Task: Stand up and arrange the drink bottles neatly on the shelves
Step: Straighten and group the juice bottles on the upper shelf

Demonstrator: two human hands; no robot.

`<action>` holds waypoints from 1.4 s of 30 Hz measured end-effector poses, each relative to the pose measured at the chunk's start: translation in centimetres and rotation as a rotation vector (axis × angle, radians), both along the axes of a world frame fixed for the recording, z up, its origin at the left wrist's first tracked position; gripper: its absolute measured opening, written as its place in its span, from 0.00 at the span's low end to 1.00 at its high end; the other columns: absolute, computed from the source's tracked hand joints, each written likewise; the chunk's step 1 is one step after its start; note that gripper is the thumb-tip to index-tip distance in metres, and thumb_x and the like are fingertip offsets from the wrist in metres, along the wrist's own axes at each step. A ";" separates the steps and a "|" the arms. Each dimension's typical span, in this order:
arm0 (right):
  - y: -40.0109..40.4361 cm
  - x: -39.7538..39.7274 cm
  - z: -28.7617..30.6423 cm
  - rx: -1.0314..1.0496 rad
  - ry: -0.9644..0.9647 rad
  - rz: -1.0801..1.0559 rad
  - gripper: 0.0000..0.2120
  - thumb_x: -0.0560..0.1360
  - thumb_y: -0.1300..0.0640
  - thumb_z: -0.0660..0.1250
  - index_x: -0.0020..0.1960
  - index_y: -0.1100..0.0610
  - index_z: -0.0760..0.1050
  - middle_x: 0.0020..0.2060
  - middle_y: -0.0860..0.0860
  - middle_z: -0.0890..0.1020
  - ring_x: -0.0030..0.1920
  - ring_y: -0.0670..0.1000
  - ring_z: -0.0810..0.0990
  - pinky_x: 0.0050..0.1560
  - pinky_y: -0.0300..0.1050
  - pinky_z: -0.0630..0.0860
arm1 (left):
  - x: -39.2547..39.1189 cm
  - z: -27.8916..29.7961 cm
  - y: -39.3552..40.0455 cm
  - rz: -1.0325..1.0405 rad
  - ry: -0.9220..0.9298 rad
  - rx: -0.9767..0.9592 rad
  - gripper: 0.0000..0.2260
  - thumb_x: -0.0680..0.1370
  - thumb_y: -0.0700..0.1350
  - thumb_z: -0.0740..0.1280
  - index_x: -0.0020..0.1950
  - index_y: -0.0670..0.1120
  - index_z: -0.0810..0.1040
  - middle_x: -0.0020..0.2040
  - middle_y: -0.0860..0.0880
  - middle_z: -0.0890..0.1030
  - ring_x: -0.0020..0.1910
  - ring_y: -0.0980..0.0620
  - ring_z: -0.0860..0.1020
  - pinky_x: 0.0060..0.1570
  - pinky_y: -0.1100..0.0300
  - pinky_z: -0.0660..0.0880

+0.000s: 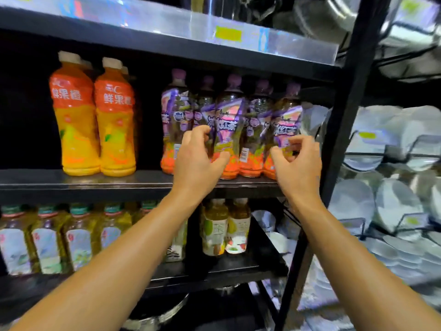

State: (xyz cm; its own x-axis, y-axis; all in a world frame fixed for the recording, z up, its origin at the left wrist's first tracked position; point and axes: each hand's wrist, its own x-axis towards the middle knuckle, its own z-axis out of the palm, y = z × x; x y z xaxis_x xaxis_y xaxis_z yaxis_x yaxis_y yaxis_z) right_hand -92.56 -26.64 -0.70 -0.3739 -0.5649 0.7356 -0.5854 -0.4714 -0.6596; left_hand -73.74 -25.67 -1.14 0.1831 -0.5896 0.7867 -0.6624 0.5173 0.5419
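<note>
purple-label bottles (229, 130) upright, frame centre | left hand (198, 161) curled round 1 | right hand (296, 161) curled beside rightmost, grip unclear

Light falls from above and the front, bright on both forearms and on the clear price strip (214, 32), which glares white. The shelf recess behind the bottles sinks into black. Motion blur smears labels and the plates (393, 204) at right; wide-angle bending curves the edges
</note>
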 end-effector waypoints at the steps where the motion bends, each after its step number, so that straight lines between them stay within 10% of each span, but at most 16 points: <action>1: -0.5 -0.9 -0.2 -0.014 -0.013 -0.018 0.16 0.73 0.52 0.70 0.57 0.55 0.71 0.54 0.51 0.72 0.51 0.50 0.74 0.50 0.41 0.70 | -1.0 -0.2 -0.6 0.028 0.009 0.009 0.29 0.74 0.50 0.73 0.72 0.47 0.66 0.64 0.48 0.70 0.59 0.48 0.74 0.58 0.53 0.73; 8: -3.9 -1.9 -1.5 0.183 0.028 0.086 0.36 0.75 0.50 0.68 0.78 0.54 0.54 0.73 0.53 0.63 0.70 0.54 0.66 0.67 0.51 0.66 | -4.4 -0.7 -3.3 0.188 0.009 0.113 0.39 0.75 0.53 0.72 0.78 0.48 0.53 0.71 0.47 0.67 0.66 0.45 0.71 0.56 0.51 0.73; 17: -5.9 -3.1 -1.6 0.229 0.103 0.114 0.30 0.76 0.49 0.69 0.73 0.51 0.61 0.64 0.51 0.73 0.62 0.53 0.75 0.58 0.51 0.76 | -3.2 0.1 -4.2 0.231 -0.050 0.171 0.30 0.75 0.52 0.71 0.72 0.45 0.61 0.60 0.47 0.74 0.51 0.48 0.74 0.45 0.51 0.74; 42: -4.8 6.5 -1.3 0.161 0.391 0.087 0.36 0.73 0.40 0.70 0.72 0.56 0.59 0.61 0.53 0.71 0.61 0.60 0.72 0.53 0.55 0.75 | 3.0 0.4 -2.5 0.384 -0.223 -0.065 0.39 0.75 0.52 0.71 0.79 0.50 0.53 0.71 0.44 0.65 0.67 0.42 0.68 0.63 0.50 0.69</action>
